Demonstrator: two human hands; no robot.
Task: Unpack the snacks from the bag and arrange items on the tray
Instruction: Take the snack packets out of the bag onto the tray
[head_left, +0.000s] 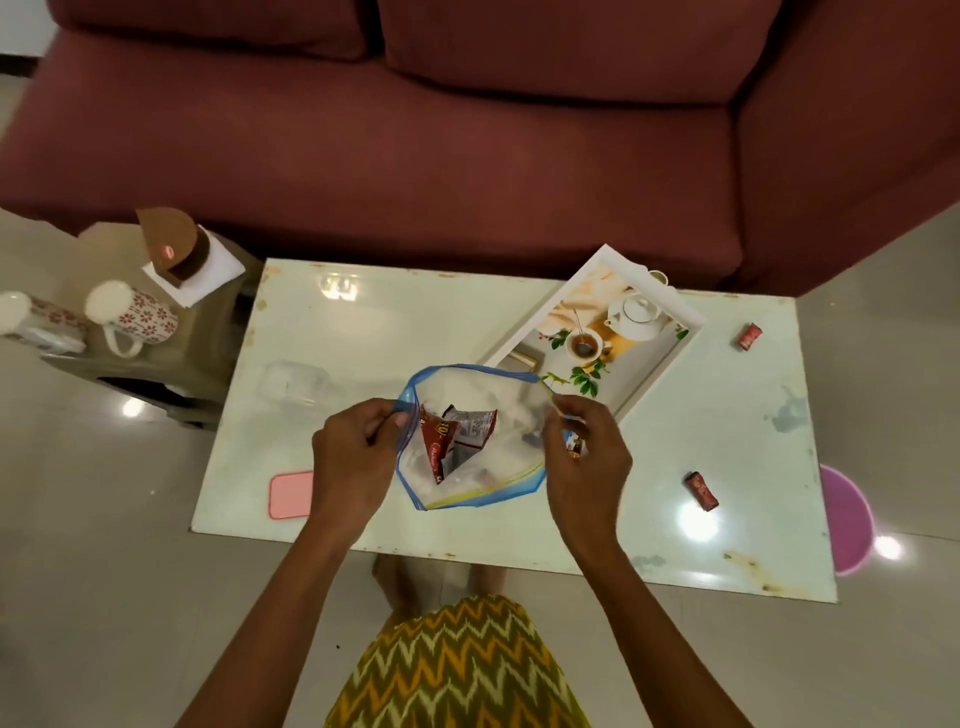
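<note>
A clear zip bag (483, 488) with a blue rim is held wide at its mouth over the white table (363, 322). My left hand (353, 457) pinches its left rim. My right hand (587, 457) pinches the right rim and also holds a small wrapped snack (575, 446) against the palm. Inside the bag lie red and brown snack packets (452, 436). The white tray (670, 296), printed with a teapot and cup, sits just beyond the bag at the table's far right. Two small red wrapped snacks lie on the table, one (701, 490) near right and one (749, 335) far right.
A clear plastic box (293, 384) and a pink flat object (291, 494) lie on the table's left. A side stool at left carries two flowered mugs (132, 314) and a brown holder (174, 244). A maroon sofa (467, 130) stands behind; a purple stool (847, 519) at right.
</note>
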